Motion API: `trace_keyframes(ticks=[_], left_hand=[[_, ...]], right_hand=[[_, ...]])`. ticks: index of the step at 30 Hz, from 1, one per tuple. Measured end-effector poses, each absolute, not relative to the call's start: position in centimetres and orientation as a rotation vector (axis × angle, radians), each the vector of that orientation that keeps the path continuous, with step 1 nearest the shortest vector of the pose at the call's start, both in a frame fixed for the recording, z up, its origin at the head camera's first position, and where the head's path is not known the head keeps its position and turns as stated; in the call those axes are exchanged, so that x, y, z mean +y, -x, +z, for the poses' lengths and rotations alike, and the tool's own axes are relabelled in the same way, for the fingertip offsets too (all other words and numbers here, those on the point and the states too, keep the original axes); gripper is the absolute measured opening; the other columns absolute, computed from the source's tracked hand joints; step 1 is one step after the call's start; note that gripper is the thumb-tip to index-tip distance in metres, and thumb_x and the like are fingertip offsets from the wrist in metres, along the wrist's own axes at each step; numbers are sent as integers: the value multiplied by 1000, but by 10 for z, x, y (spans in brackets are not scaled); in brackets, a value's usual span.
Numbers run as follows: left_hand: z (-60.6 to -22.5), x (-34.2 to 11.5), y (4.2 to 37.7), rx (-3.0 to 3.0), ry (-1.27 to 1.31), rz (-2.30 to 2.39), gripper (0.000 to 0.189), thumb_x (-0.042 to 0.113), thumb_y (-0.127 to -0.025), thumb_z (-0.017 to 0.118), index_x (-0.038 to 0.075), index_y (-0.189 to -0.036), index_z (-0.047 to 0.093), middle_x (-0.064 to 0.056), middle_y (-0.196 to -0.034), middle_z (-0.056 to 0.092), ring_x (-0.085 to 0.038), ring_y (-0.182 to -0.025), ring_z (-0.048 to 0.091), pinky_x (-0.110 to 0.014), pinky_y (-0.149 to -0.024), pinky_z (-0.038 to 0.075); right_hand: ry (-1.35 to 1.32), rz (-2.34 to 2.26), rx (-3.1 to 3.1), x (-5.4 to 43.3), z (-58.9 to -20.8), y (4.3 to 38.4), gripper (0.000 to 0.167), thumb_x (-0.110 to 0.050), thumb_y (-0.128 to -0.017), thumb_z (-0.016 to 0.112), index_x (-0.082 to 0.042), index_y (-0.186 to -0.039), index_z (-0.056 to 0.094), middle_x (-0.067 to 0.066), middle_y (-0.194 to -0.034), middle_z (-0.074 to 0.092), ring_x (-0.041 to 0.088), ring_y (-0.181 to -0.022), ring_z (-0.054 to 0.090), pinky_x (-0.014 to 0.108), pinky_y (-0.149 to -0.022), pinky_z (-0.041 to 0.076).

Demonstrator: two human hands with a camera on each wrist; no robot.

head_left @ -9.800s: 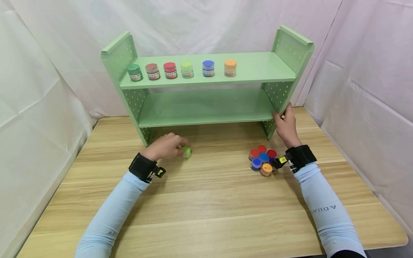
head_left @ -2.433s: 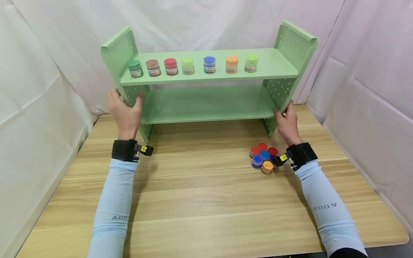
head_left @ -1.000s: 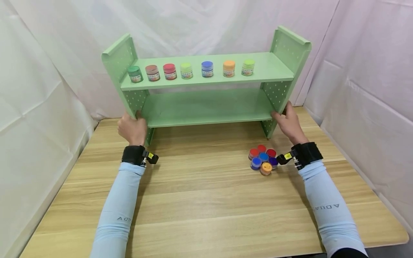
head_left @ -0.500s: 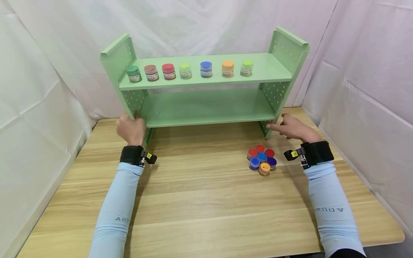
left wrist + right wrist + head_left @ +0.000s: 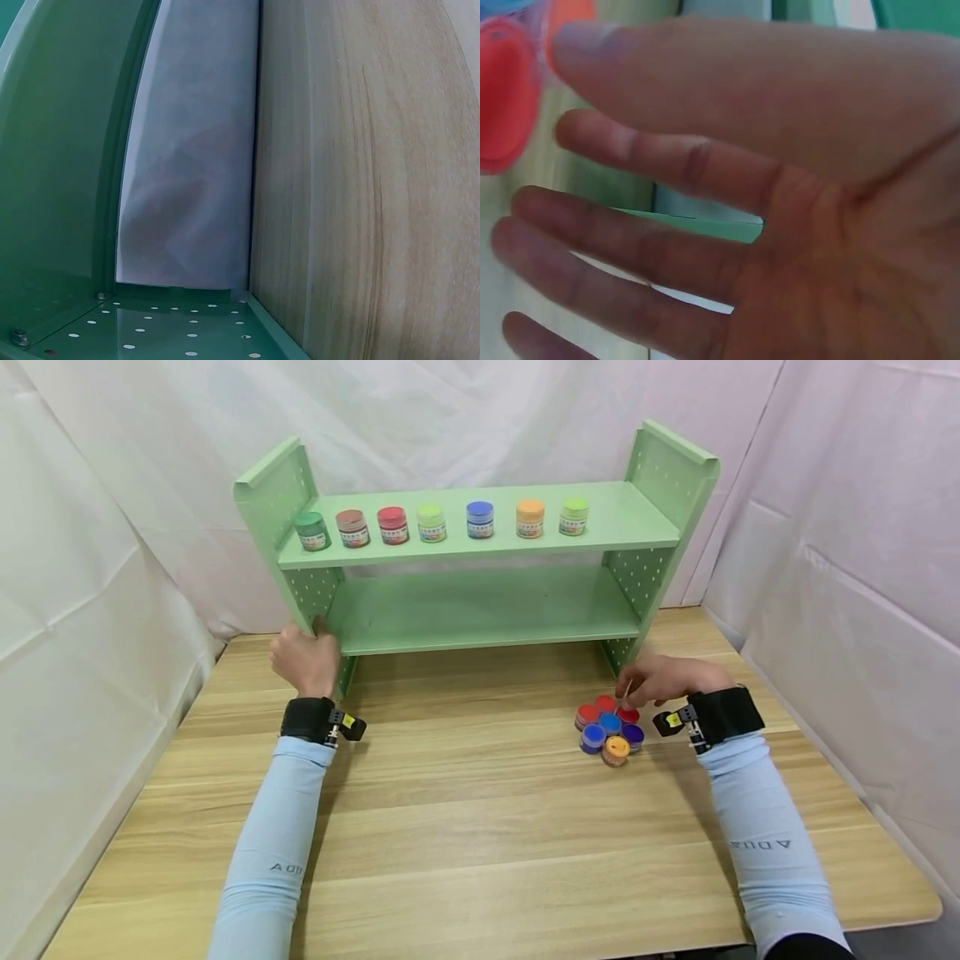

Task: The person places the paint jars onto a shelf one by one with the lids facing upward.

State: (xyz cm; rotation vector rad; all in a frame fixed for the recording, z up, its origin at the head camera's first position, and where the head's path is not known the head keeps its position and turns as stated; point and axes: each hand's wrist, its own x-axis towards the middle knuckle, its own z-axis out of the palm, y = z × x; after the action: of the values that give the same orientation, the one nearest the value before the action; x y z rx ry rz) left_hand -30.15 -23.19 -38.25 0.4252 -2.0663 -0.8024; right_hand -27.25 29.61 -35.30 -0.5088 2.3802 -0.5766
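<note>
My left hand [image 5: 306,660] grips the lower left side panel of a light green two-tier shelf [image 5: 480,610]; its fingers are mostly hidden behind the panel. The left wrist view shows the shelf's perforated side panel [image 5: 165,330] but no hand. My right hand [image 5: 663,679] hovers at the back right of a cluster of small paint jars on the table. Its fingers are spread and lightly bent, with nothing between them in the right wrist view. Closest to its fingertips are a dark red-lidded jar [image 5: 628,717] and a red-lidded jar [image 5: 604,702].
Several jars stand in a row on the top shelf, from a dark green jar [image 5: 312,531] to a lime jar [image 5: 573,517]. Also in the cluster are an orange-lidded jar [image 5: 616,751] and a blue-lidded jar [image 5: 592,739]. White cloth [image 5: 465,418] hangs behind the wooden table [image 5: 450,827].
A lime jar has gone from the table to the top shelf's right. My left hand took hold of the left panel; my right hand let go of the right panel and moved to the jars.
</note>
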Motion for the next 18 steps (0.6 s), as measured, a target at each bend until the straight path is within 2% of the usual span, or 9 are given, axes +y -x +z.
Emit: trace_keyframes(ticks=[5, 13, 18], left_hand=[[-382, -231, 303, -2074, -416, -800, 28, 20, -98, 64, -3, -109, 76, -26, -100, 77, -46, -89, 74, -56, -70, 49], [-381, -231, 303, -2073, -417, -794, 28, 19, -98, 64, -3, -110, 76, -27, -99, 77, -46, -89, 74, -56, -69, 50], [-383, -232, 302, -2071, -427, -782, 28, 20, -98, 64, -5, -103, 76, -27, -95, 77, -47, -85, 73, -56, -69, 47]], right_hand=[[406, -585, 2327, 295, -360, 275, 34, -23, -97, 70, 2, -119, 61, 11, -107, 75, 22, -97, 70, 39, -81, 59], [396, -598, 2296, 292, -363, 277, 29, -20, -98, 71, 2, -115, 63, 7, -105, 70, 16, -93, 67, 39, -81, 60], [426, -609, 2290, 294, -365, 280, 26, -18, -99, 69, 2, -114, 63, 8, -104, 70, 16, -92, 66, 41, -83, 59]])
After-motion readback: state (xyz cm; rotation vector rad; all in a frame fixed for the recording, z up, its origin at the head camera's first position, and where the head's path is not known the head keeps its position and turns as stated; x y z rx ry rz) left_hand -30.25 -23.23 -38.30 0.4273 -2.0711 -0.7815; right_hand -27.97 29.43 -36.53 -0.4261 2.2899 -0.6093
